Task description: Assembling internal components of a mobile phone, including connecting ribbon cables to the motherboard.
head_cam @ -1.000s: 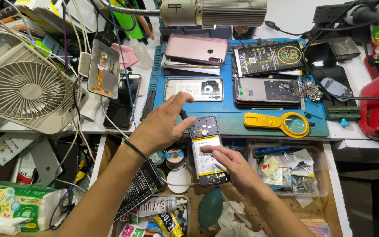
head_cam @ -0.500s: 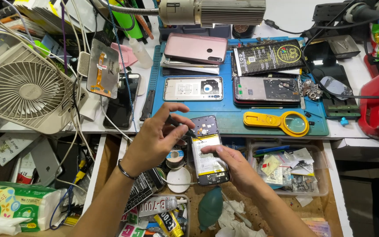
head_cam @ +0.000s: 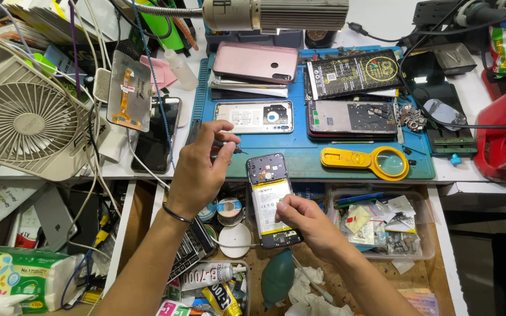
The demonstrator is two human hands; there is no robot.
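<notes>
Nearest the camera, an open drawer holds glue tubes (head_cam: 212,275), a teal rubber blower (head_cam: 277,280), crumpled tissues (head_cam: 308,289) and small tape rolls (head_cam: 228,208). Just above these the right hand (head_cam: 308,225) is closed on the lower half of an opened phone (head_cam: 272,199), thumb on its white battery, holding it face down over the drawer with its top end reaching the edge of the blue mat (head_cam: 300,153). The left hand (head_cam: 197,172), with a dark band at the wrist, is pinched shut on a thin dark tool (head_cam: 229,147) whose tip points towards the top of the phone but sits just beside it, not touching.

The phone's back cover is already off, with the battery and the dark plate at the camera end exposed; whether any screws are out is too small to tell. The tool has not yet met the phone, so work on the inside looks barely begun.

To the right is a clear box of small parts (head_cam: 382,222). On the mat lie a yellow magnifying glass (head_cam: 370,161), two bare phone frames (head_cam: 254,116), a pink phone back (head_cam: 256,62) and a loose black battery (head_cam: 352,73). A white fan (head_cam: 21,123) stands at far left and a lamp head (head_cam: 276,14) hangs over the far edge
</notes>
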